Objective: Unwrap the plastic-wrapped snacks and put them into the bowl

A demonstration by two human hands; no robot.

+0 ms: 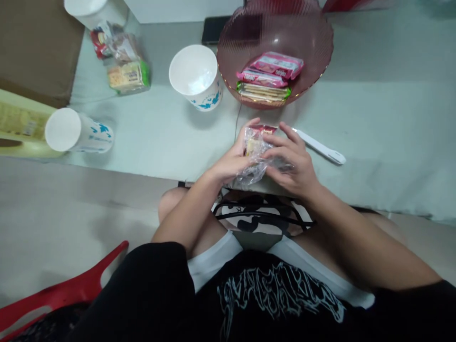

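Both my hands hold a small snack packet in crinkled clear plastic wrap (257,151) just above the near edge of the pale table (374,118). My left hand (233,159) curls round its left side. My right hand (294,164) pinches the wrap from the right, fingers bent over it. A white flat tool (322,148) lies on the table just behind my right hand.
A pink translucent bowl (313,52) holds three wrapped snack packs (267,78). A white paper cup (196,77) stands upright, another (76,132) lies on its side by a yellow bottle (17,126). More wrapped snacks (123,61) and a dark phone (213,29) sit farther back. A red chair (64,289) is low left.
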